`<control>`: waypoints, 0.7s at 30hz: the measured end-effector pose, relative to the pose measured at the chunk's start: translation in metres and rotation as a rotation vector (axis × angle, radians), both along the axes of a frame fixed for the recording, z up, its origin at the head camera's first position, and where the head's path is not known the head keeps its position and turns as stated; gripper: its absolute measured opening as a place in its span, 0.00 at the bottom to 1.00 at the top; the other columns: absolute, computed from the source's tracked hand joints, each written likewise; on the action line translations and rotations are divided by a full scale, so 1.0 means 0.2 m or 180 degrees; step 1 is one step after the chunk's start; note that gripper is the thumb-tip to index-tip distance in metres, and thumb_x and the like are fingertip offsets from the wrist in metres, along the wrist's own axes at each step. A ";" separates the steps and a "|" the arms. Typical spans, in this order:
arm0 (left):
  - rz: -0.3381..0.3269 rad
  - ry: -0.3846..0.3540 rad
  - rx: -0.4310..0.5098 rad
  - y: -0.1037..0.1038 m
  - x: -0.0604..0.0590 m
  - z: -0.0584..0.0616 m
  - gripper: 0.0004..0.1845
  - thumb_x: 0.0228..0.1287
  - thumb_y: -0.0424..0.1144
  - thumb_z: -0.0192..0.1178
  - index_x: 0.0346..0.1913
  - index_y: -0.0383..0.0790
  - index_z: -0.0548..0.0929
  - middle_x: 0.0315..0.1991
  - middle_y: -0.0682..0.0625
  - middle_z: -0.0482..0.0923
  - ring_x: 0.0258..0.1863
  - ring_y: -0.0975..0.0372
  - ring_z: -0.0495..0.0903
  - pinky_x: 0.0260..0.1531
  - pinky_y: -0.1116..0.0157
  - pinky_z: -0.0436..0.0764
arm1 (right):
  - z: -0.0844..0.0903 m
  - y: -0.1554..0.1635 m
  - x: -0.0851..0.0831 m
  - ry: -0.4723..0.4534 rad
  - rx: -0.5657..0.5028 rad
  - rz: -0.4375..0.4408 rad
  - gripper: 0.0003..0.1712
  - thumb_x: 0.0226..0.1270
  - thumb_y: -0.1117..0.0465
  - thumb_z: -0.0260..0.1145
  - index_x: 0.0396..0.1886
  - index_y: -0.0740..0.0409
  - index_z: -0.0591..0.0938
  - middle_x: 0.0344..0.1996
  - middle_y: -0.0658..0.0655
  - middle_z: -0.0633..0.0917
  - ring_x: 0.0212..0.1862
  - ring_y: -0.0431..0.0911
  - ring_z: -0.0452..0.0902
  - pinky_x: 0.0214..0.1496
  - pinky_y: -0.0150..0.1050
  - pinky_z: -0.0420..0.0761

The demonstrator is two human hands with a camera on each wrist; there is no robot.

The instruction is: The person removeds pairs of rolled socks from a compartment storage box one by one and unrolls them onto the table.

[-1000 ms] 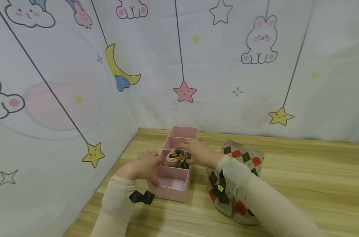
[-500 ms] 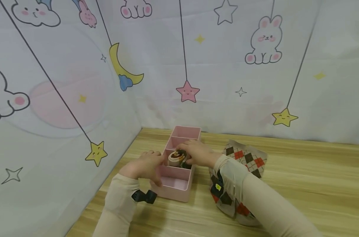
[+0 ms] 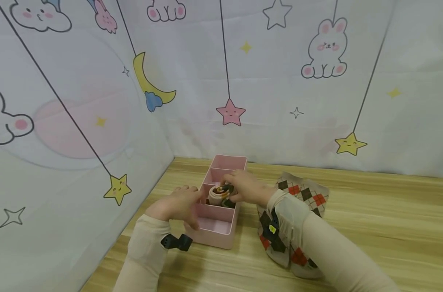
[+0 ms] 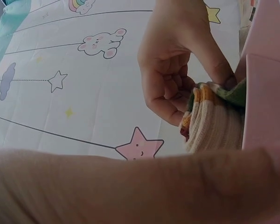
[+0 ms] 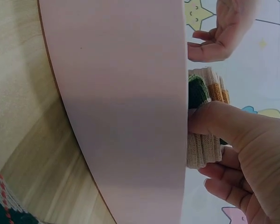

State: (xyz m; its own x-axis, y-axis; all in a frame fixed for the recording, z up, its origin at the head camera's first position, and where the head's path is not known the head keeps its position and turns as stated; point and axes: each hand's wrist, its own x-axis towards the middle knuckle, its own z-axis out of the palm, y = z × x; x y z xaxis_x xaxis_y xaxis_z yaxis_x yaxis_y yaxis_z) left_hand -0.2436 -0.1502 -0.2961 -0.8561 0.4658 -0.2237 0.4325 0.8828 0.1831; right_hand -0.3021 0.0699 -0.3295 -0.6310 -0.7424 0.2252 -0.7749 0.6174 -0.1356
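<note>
A rolled sock [image 3: 217, 196], cream ribbed with orange, green and dark red bands, sits in the third compartment from the back of a long pink divided box [image 3: 212, 239]. My right hand [image 3: 248, 187] pinches the roll from its right side. In the right wrist view the thumb [image 5: 214, 119] presses the green part against the cream ribbing [image 5: 203, 151], with fingers curled on the other side. My left hand [image 3: 177, 205] rests at the box's left rim, its thumb and fingers spread apart and relaxed. The lower part of the roll is hidden inside the box.
A pair of beige argyle socks [image 3: 305, 194] with red and dark diamonds lies flat right of the box, partly under my right forearm. The wood-grain table [image 3: 382, 227] meets a white cartoon-printed cloth [image 3: 272, 134] behind and at the left.
My right hand has shifted slightly and turned the rolled sock, so more of its orange and green bands show on top. The left hand stays at the box's rim.
</note>
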 end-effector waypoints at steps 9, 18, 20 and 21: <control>-0.0159 0.0073 -0.0054 -0.01 -0.01 0.00 0.31 0.35 0.44 0.79 0.46 0.44 0.77 0.43 0.49 0.76 0.47 0.52 0.71 0.54 0.48 0.68 | 0.07 0.04 0.03 -0.0153 -0.0131 -0.0131 0.22 0.54 0.59 0.72 0.50 0.55 0.79 0.44 0.54 0.82 0.46 0.47 0.76 0.50 0.43 0.78; -0.0154 0.0086 -0.0013 -0.01 0.00 0.00 0.30 0.35 0.43 0.79 0.47 0.44 0.80 0.45 0.49 0.76 0.48 0.53 0.71 0.53 0.50 0.69 | 0.15 0.08 0.07 -0.0101 -0.0397 -0.0130 0.20 0.55 0.60 0.71 0.49 0.55 0.80 0.42 0.54 0.82 0.43 0.45 0.74 0.46 0.40 0.76; -0.0154 0.0087 0.0005 -0.01 0.00 0.01 0.31 0.35 0.43 0.79 0.48 0.44 0.80 0.45 0.49 0.77 0.48 0.53 0.71 0.53 0.50 0.69 | 0.17 0.10 0.08 -0.0138 -0.0453 -0.0169 0.20 0.55 0.61 0.70 0.49 0.56 0.80 0.43 0.55 0.82 0.44 0.46 0.74 0.47 0.41 0.76; -0.0156 0.0087 0.0003 -0.01 0.01 0.01 0.31 0.35 0.42 0.79 0.48 0.44 0.80 0.45 0.49 0.76 0.48 0.53 0.71 0.52 0.50 0.69 | 0.17 0.10 0.08 -0.0143 -0.0474 -0.0183 0.20 0.55 0.61 0.70 0.49 0.56 0.80 0.43 0.55 0.82 0.45 0.46 0.74 0.47 0.41 0.77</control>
State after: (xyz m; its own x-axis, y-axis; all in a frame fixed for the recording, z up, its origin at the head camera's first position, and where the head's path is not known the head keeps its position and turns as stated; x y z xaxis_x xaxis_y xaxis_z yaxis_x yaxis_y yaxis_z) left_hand -0.2425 -0.1522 -0.2937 -0.8382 0.5075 -0.1999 0.4800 0.8604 0.1714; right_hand -0.2862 0.0908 -0.2946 -0.6833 -0.6653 0.3008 -0.7300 0.6310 -0.2626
